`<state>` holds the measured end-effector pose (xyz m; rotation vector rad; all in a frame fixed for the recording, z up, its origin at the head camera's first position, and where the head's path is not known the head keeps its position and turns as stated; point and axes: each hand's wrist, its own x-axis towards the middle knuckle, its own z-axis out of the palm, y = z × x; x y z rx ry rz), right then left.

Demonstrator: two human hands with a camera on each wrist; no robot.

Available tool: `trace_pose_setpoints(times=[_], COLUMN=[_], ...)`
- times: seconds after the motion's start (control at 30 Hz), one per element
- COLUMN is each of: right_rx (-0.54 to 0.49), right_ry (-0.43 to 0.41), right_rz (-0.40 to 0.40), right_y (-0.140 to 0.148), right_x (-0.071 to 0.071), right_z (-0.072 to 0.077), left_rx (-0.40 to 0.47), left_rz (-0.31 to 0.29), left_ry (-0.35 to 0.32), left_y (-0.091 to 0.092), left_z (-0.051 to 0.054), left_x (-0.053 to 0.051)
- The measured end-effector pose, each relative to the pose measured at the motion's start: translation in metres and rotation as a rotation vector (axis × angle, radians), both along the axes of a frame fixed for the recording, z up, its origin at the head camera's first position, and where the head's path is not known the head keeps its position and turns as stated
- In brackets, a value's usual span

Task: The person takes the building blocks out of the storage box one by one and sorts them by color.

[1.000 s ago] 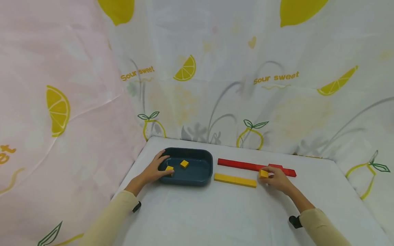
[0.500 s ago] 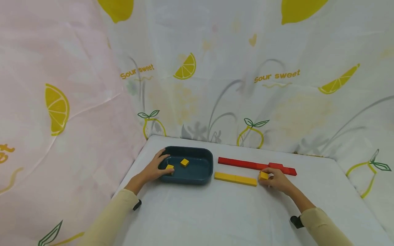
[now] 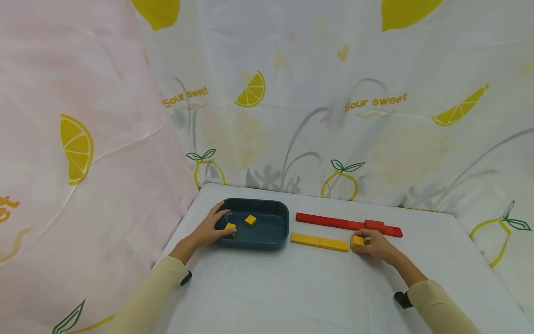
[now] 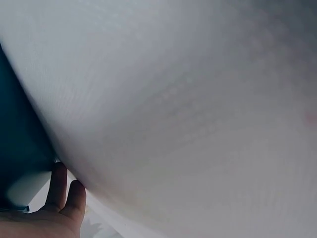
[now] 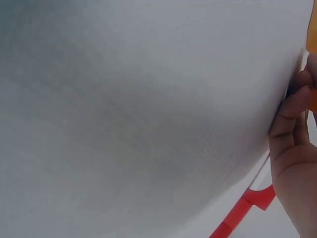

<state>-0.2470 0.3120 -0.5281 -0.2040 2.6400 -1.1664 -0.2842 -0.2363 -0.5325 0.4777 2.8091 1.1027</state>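
In the head view my left hand (image 3: 205, 230) holds the left end of a dark blue rectangular dish (image 3: 254, 246), thumb across the rim. Two small yellow blocks lie inside: one block (image 3: 250, 220) near the middle, another block (image 3: 231, 226) partly hidden by the thumb. Fingers (image 4: 58, 186) touch the dish's side in the left wrist view. My right hand (image 3: 379, 246) pinches a yellow block (image 3: 356, 241) between thumb and fingers, just right of a flat row of yellow blocks (image 3: 319, 242). Only part of this hand shows in the right wrist view.
Behind the yellow row runs a longer line of red blocks (image 3: 325, 220), with one raised red block (image 3: 374, 225) against its right part. A white cloth (image 3: 288, 292) covers the table. Lemon-print curtains (image 3: 267, 130) hang behind and at the left.
My right hand has lowered slightly with the yellow block, which now sits closer to the row's end height. The left hand and dish have stayed in place.
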Motion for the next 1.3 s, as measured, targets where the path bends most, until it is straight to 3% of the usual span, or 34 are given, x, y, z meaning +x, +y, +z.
trace_pose_setpoints(times=[0.33, 0.8, 1.0, 1.3], right_rx=[0.027, 0.008, 0.018, -0.020], right_ry=[-0.050, -0.028, -0.039, -0.043], right_rz=[0.004, 0.008, -0.001, -0.010], right_y=[0.003, 0.001, 0.002, 0.000], right_x=[-0.003, -0.002, -0.004, -0.002], right_z=[-0.004, -0.009, -0.009, -0.011], left_rx=[0.004, 0.007, 0.017, 0.004], left_rz=[-0.003, -0.022, -0.011, -0.009], left_ry=[-0.004, 0.023, -0.002, -0.004], left_y=[0.000, -0.003, -0.002, -0.001], left_z=[-0.002, -0.002, -0.005, 0.000], left_x=[-0.001, -0.001, -0.002, 0.000])
